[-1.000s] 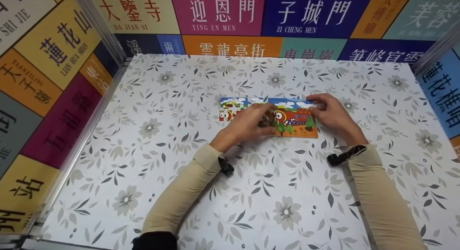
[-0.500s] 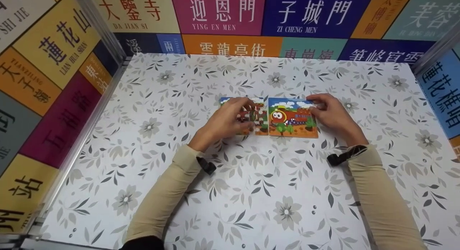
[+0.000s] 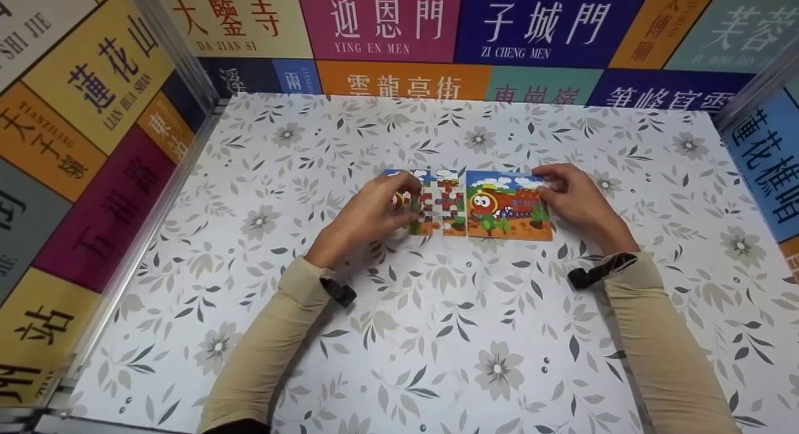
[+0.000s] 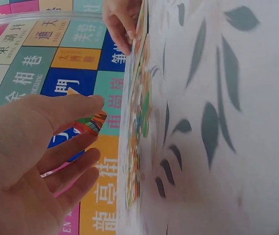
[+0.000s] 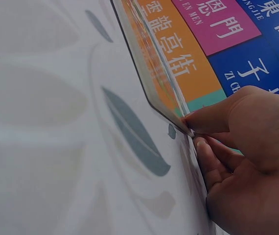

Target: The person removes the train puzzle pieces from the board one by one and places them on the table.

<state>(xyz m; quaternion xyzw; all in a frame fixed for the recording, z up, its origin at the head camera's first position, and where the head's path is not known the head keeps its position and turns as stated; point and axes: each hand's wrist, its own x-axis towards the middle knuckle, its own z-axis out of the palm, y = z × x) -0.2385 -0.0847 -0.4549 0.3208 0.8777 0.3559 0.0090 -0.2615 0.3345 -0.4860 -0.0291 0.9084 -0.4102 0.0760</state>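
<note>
My left hand (image 3: 365, 215) pinches a small jigsaw puzzle piece (image 4: 91, 122) between thumb and forefinger, above the table surface. Below and beside it in the head view lie flat puzzle pieces (image 3: 450, 215) with a train picture; a narrow gap splits them into two groups, and the hand covers part of the left group. To their right lies a square picture card (image 3: 509, 206) showing a red train with a face, clouds and orange ground. Thumb and fingers of my right hand (image 3: 577, 200) grip the card at its upper right edge.
A white table (image 3: 399, 334) with grey flowers and leaves spreads under everything. Panels with coloured name blocks (image 3: 387, 22) stand along its back and both sides. Each wrist wears a black camera strap (image 3: 340, 291).
My left hand has moved left from the card's edge to the left group of pieces, uncovering the card and the pieces beside it. My right hand stays on the card.
</note>
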